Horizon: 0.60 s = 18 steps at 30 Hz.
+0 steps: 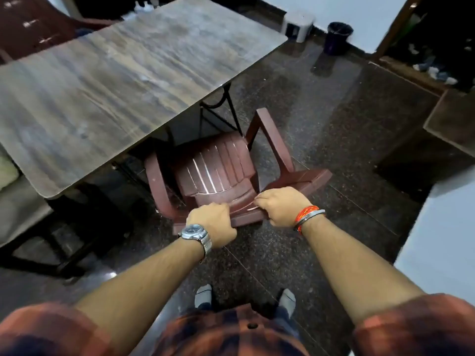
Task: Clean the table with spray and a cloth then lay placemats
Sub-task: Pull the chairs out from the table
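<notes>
A long wood-grain table (110,80) fills the upper left, its top bare and streaked. A maroon plastic armchair (218,168) stands at the table's near right edge, its seat partly under the tabletop. My left hand (213,224) grips the left part of the chair's backrest top. My right hand (280,209) grips the same top rail a little to the right. No spray bottle, cloth or placemat is in view.
Another maroon chair (30,27) stands at the table's far left. A dark bin (338,37) and a white stool (298,25) are by the far wall. A dark low table (447,124) stands at the right. The floor is dark speckled stone.
</notes>
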Tool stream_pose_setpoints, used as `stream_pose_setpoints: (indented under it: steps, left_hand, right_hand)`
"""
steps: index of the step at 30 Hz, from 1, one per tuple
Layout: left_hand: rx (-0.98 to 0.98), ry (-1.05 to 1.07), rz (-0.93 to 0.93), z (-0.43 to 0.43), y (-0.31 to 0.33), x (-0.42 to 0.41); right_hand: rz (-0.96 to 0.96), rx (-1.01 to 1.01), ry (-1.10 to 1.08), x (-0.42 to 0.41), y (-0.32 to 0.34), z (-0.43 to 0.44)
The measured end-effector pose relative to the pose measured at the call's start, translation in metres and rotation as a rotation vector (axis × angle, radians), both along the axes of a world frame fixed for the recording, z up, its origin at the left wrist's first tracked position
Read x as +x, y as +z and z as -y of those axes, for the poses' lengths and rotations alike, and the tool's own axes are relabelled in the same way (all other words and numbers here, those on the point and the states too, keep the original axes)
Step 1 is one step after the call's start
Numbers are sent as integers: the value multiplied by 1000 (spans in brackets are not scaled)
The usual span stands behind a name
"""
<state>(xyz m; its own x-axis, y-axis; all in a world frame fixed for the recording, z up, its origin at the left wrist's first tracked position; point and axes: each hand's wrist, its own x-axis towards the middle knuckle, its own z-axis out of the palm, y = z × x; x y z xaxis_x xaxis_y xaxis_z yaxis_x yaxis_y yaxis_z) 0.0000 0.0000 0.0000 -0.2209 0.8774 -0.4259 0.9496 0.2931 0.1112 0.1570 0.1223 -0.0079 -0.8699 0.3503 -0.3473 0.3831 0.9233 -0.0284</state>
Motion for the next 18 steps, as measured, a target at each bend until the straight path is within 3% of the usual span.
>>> stream_pose_setpoints:
  steps: [5,18]
  left_hand:
    - [4,110,-60,-40,1,36]
    - [58,330,-94,-134,-5,98]
  right_hand:
    - [84,63,79,26,4,-50]
    - [-3,82,311,56,0,-177]
